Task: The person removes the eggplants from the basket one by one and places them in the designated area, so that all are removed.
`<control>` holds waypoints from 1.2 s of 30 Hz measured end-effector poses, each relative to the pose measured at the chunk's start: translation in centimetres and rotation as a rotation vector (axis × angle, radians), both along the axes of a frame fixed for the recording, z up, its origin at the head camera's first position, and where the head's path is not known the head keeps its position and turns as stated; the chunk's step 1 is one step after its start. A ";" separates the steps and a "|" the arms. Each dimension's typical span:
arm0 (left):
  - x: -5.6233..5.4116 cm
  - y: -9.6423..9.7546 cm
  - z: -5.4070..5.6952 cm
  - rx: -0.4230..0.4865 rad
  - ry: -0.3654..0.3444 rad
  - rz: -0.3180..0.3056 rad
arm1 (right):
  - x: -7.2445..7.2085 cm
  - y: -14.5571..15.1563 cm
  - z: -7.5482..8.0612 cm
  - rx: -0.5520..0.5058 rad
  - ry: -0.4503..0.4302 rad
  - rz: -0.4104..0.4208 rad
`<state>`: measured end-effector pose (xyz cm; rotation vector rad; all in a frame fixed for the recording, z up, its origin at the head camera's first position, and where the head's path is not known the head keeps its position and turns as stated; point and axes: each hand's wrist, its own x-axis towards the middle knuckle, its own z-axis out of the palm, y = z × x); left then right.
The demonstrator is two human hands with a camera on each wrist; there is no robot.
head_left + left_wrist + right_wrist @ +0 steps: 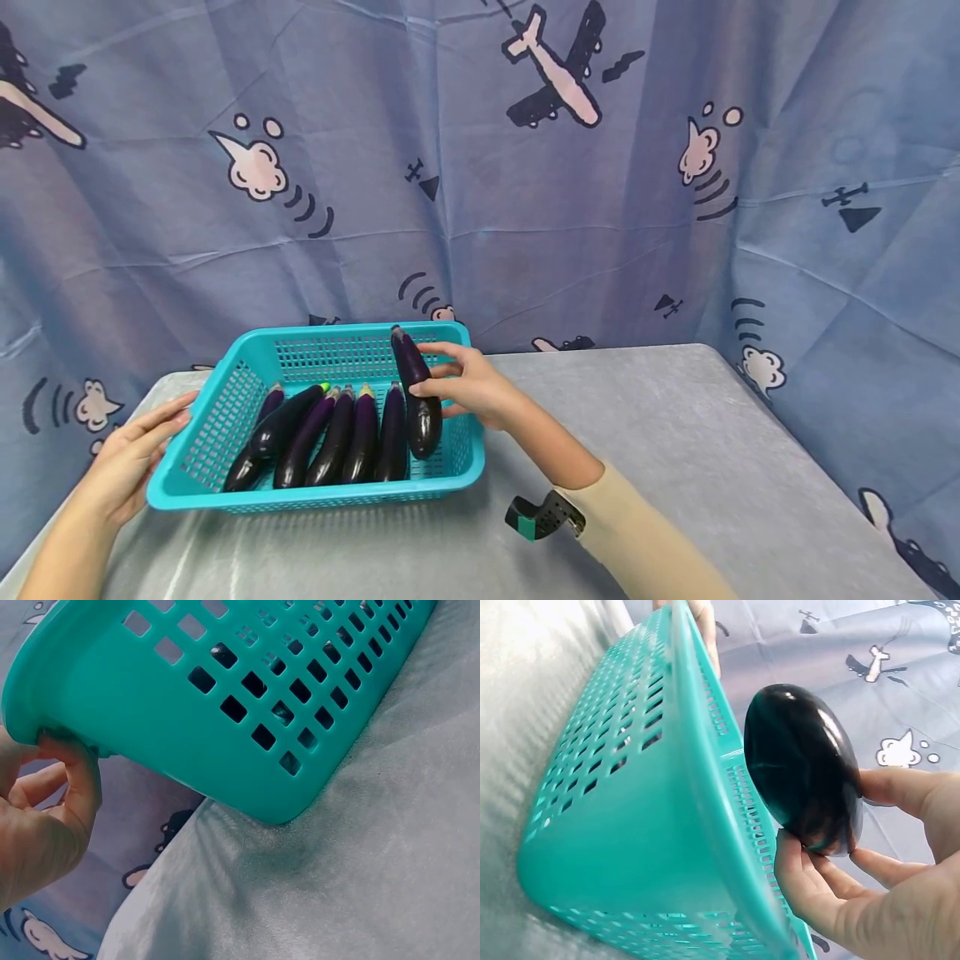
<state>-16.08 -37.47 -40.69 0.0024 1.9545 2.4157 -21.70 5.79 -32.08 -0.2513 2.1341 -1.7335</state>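
A turquoise plastic basket (315, 499) with lattice walls sits on the table, holding several dark purple eggplants (364, 442) laid side by side. One at the left lies across another. My right hand (474, 385) pinches a separate eggplant (424, 421) between thumb and fingers, over the right end of the basket. Its stem end points up and away. In the right wrist view, that eggplant's glossy rounded end (799, 765) shows above the basket rim. At the basket's left end, my left hand (126, 467) holds the rim; the left wrist view shows its fingers (81, 776) curled under the edge.
A grey-white cloth covers the table (645, 433), which extends to the right of the basket. Behind it hangs a blue curtain (360, 167) printed with airplanes and clouds. A black strap with a green patch (536, 518) is on my right forearm, near the cream sleeve.
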 end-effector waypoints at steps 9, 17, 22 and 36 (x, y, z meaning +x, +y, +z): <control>0.0 0.1 0.0 -0.020 -0.009 0.008 | 0.9 1.7 -0.3 -0.023 0.044 -0.045; -0.2 -0.1 -0.3 -0.024 0.024 -0.006 | 1.6 3.2 -0.4 -0.075 0.062 -0.047; -0.3 -0.2 -0.3 -0.044 0.014 0.001 | 1.7 4.1 -0.5 -0.066 0.072 -0.052; 0.0 0.2 0.2 -0.066 -0.008 0.007 | 1.9 6.7 -0.7 -0.069 0.081 -0.103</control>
